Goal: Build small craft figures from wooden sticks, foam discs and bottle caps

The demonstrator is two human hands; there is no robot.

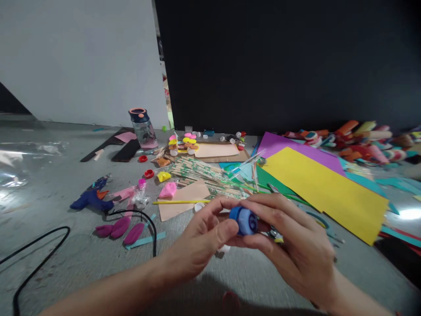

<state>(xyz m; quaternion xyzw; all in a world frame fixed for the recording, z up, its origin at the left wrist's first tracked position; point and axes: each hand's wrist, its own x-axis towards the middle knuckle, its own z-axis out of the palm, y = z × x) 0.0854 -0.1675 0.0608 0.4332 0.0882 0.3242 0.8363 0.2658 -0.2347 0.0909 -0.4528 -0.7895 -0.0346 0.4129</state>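
Between my two hands is a small blue roll (245,220) with a lighter blue, spiral-marked end. My left hand (210,232) pinches its left side with thumb and fingers. The fingers of my right hand (286,237) close round its right side. Just beyond my hands lie a yellow stick (180,202) on a beige sheet (184,210) and a white cap (199,206). A small white item, partly hidden, shows under my hands. The tips of some right fingers are hidden behind the roll.
Patterned sticks (200,171), pink clay (168,189) and a yellow sheet (325,188) lie ahead. A bottle (143,131) stands at the back left. A black cable (49,259) and magenta pieces (120,227) lie left. Colourful rolls (365,145) are piled back right.
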